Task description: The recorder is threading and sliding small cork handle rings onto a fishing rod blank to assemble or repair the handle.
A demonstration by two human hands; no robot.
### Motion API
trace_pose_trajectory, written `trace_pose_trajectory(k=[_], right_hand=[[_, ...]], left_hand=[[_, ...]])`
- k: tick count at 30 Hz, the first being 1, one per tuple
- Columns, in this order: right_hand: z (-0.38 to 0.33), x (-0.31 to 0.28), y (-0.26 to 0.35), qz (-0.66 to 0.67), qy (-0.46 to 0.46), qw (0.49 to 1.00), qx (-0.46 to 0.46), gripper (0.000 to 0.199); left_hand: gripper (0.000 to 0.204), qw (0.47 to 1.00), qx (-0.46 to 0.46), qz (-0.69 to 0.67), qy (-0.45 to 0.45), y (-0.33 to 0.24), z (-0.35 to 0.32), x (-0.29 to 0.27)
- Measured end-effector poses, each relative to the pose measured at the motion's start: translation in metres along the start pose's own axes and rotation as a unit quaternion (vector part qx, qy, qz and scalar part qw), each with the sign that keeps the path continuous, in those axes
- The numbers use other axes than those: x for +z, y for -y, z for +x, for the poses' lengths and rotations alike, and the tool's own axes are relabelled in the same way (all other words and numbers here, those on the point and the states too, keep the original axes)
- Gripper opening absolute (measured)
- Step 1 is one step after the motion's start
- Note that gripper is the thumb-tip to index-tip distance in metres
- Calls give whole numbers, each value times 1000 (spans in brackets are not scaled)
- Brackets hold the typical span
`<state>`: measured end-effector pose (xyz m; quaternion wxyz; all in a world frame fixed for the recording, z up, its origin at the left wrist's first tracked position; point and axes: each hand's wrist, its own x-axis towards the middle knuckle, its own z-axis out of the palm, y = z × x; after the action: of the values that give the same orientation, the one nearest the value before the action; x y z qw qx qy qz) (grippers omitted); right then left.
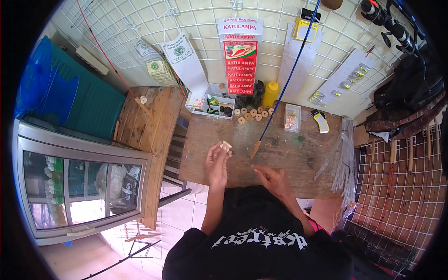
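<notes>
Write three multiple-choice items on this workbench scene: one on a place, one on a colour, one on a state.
1. Where does the squeezable plastic bottle stand?
A. at the wooden table's back edge, by the wire grid wall
B. on the tiled floor
C. inside the glass-fronted cabinet

2. What colour is that bottle?
A. green
B. yellow
C. white

3. What is the left hand doing?
A. lying flat on the table
B. gripping the blue rod
C. holding a small pale piece at its fingertips

Answers: 1 A, it stands against the wall behind the row of small round wooden spools. 2 B, its body is plainly yellow. 3 C, the piece shows above the raised fingers.
</notes>
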<state>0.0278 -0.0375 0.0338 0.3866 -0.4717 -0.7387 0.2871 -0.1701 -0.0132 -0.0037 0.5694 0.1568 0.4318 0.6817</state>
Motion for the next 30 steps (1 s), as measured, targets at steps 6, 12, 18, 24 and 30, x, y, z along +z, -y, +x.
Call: trace_pose_trajectory(k=[6,12,18,24,30], right_hand=[[12,-4,15,18,45,999,8,17],[26,-1,-2,29,-24,989,140,14],[0,12,-4,11,41,995,91,15],[7,0,4,-52,67,996,9,18],[16,-9,-8,-88,-3,996,10,15]], left_hand=[[32,950,38,275,141,7,-11,-21],[33,915,-159,205,308,-9,-21,-28],[27,977,-130,-92,143,5,-22,-3],[30,962,-41,208,171,21,-31,9],[29,948,-162,98,257,10,-31,1]])
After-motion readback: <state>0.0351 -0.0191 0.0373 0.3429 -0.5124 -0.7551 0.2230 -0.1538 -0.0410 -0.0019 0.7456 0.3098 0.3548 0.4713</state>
